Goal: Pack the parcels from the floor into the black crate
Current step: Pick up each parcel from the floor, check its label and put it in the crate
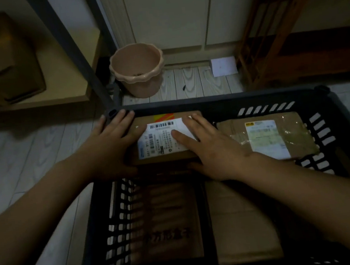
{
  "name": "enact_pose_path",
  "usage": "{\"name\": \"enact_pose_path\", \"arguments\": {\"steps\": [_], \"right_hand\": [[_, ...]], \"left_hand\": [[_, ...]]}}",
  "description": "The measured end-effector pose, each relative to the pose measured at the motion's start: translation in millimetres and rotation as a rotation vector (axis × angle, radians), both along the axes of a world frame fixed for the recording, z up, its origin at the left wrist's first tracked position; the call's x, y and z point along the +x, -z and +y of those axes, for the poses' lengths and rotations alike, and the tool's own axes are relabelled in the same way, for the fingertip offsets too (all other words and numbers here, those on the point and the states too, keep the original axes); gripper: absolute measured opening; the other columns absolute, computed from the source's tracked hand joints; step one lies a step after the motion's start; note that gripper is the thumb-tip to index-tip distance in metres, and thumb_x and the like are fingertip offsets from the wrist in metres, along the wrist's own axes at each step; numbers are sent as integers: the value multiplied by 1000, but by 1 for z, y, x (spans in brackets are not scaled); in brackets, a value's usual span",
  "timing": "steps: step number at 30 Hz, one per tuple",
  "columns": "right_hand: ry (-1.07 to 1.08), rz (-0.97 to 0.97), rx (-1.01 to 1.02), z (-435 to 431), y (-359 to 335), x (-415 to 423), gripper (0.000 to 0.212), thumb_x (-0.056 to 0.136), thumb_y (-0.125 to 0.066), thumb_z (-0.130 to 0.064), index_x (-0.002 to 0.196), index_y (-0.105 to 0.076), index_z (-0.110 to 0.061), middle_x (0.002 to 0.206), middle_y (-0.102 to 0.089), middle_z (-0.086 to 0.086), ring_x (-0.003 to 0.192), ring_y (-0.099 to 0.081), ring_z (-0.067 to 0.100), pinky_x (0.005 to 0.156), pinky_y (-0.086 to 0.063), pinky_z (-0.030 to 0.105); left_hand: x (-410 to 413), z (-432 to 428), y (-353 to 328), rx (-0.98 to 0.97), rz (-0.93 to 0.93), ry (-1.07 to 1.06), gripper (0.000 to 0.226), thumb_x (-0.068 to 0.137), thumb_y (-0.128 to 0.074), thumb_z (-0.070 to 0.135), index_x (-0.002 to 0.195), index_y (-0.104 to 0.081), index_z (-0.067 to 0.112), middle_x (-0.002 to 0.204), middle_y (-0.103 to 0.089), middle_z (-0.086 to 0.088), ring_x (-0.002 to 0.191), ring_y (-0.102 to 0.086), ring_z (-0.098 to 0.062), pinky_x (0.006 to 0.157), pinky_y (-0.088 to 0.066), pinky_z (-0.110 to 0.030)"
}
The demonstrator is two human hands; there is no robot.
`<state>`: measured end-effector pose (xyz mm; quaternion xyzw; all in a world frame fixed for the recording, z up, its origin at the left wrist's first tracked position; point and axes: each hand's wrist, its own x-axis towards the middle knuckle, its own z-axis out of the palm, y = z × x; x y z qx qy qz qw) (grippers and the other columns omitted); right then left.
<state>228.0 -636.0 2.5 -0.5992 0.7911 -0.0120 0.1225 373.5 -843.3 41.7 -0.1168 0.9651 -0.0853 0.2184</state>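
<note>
Head view: labelled parcel [164,143] sits in the black crate's [220,100] far-left corner, pressed between flat left hand [110,145] and right hand [210,150], so I'd guess the left fingers could get pinched at the rim, or it snags the neighbour parcel [278,134] just beyond the right hand.

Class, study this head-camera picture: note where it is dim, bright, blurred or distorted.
Head view: dim overall, with the parcels low in the black crate in deep shadow; head view: the white label on the far-left parcel is brightest, its barcode sharp; head view: the cardboard box at upper left is blurred; head view: the shelf post and wooden rack splay outward, wide-angle distortion.
</note>
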Motion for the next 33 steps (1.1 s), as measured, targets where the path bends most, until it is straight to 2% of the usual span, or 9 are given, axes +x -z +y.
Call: {"name": "enact_pose_path", "arguments": {"steps": [4,6,8,11,15,17,21,28,33], "right_hand": [[4,18,4,-2,0,-2,83,91,-48,-53,151,6,-32,158,17,6,143,22,26,116,-3,41],[9,0,8,-3,-3,-4,85,89,-48,-57,151,6,-33,158,18,5,143,24,24,115,0,39],[15,-12,25,-2,-4,-2,88,87,-47,-61,150,7,-34,157,20,3,142,25,23,113,5,39],[27,-15,54,-3,-8,0,90,85,-48,-64,151,6,-33,158,18,4,143,24,25,115,7,47],[58,-88,210,-10,-55,0,102,80,-56,-64,151,7,-27,158,13,9,144,17,29,117,3,52],[143,-183,279,-10,-103,1,109,78,-59,-65,150,13,-26,158,16,10,145,16,28,117,3,51],[222,-248,294,10,-220,2,102,82,-56,-62,151,9,-25,159,14,11,145,13,29,116,4,48],[274,-294,316,63,-432,15,96,83,-53,-63,152,1,-25,159,10,10,146,10,28,117,2,47],[258,-264,268,105,-540,27,92,85,-51,-62,152,-1,-24,159,7,10,146,7,28,117,0,46]], "left_hand": [[-3,2,0,-36,-43,-27,117,69,-51,77,145,23,27,150,32,-3,126,32,-13,113,11,-50],[-5,3,-2,-53,-50,-26,117,70,-50,77,145,23,26,153,28,-6,127,32,-15,113,10,-50],[-4,5,1,-70,-42,-19,117,70,-49,78,146,22,25,156,23,-5,134,29,-18,113,9,-51],[-2,7,2,-68,-19,-24,115,70,-48,77,147,19,24,157,18,-5,144,18,-25,113,6,-54],[-6,11,-33,104,-85,-94,114,72,-51,75,148,15,22,158,15,-5,145,15,-24,114,5,-53],[-6,11,-74,218,-149,-214,111,74,-53,72,149,11,23,158,13,-5,145,13,-24,115,3,-53],[0,21,-193,311,-185,-435,106,76,-53,70,150,8,25,158,12,-6,145,11,-27,117,-5,-53],[33,81,-418,454,-127,-548,94,83,-49,64,151,3,24,159,11,-4,146,11,-25,118,-5,-47],[63,126,-521,459,-62,-551,92,83,-51,62,151,0,25,159,10,-4,146,11,-26,118,-6,-48]]}}
